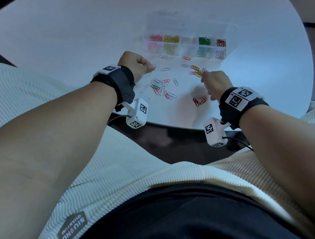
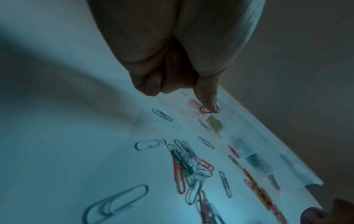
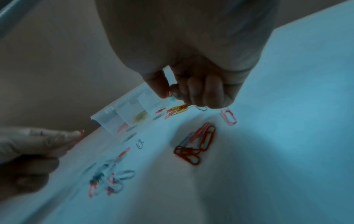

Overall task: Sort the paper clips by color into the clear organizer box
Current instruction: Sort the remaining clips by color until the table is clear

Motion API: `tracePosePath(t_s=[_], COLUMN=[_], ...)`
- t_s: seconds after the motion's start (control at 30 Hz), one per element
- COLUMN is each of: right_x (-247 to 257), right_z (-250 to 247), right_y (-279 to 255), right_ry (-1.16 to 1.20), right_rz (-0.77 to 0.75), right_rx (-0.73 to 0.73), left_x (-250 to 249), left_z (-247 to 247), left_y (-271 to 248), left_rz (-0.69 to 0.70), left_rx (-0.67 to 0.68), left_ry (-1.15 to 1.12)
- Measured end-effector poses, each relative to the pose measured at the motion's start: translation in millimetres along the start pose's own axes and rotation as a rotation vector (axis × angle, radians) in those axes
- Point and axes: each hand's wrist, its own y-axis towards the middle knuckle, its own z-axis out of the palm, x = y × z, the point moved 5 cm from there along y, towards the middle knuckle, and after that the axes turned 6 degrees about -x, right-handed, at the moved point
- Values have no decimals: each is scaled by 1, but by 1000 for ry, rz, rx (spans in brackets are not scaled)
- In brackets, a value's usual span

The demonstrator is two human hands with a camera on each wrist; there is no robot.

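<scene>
The right hand (image 1: 216, 84) has its fingers curled, and the thumb and first finger pinch together. Something small sits between their tips in the right wrist view, too blurry to name. The hand hangs just above a mixed bunch of clips (image 1: 197, 71) near the box (image 1: 231, 31).

The left hand (image 1: 137, 66) is curled too. Its thumb and finger pinch a dark clip (image 2: 204, 110), seen in the left wrist view. This hand floats over the table (image 1: 65, 31), just beside the box's left end.

The box lies open toward the far right edge of the table. Its cells hold pink clips (image 1: 155, 38), yellow clips (image 1: 171, 38), green clips (image 1: 204, 40) and red clips (image 1: 221, 42).

A big loose pile (image 1: 160, 89) lies between the hands, with white, red and green clips mixed. A small red bunch (image 1: 199, 101) sits near the front edge, just by the right wrist.
</scene>
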Motion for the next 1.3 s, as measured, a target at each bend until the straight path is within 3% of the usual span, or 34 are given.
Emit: tracePosePath(t_s=[0.1,0.2,0.5,0.7,0.77,0.9,1.03,1.3], right_x=[1,13,46,56,60,65,60,67], right_z=[4,8,34,48,50,54,59,64], right_y=[-10,-19,-34,-33,-26,-13,-12,-2], right_ry=[469,642,477,472,378,-145,-362,-617], right_rz=[145,166,-174,-159,-180,-385,-483,-563], right_rx=[82,176,337,393,321,72,31,39], left_x=[-5,-6,-6,-9,-9,-8,1,-3], left_z=[1,3,0,1,2,7,17,21], left_y=[-3,-3,-3,-6,-9,-15,-14,-11], left_rz=[-57,-129,-270,-391,-409,-401,-415,-63], left_rx=[14,31,62,161,199,225,182,236], left_ry=[-91,-261,-571,-715,-658,-434,-123,408])
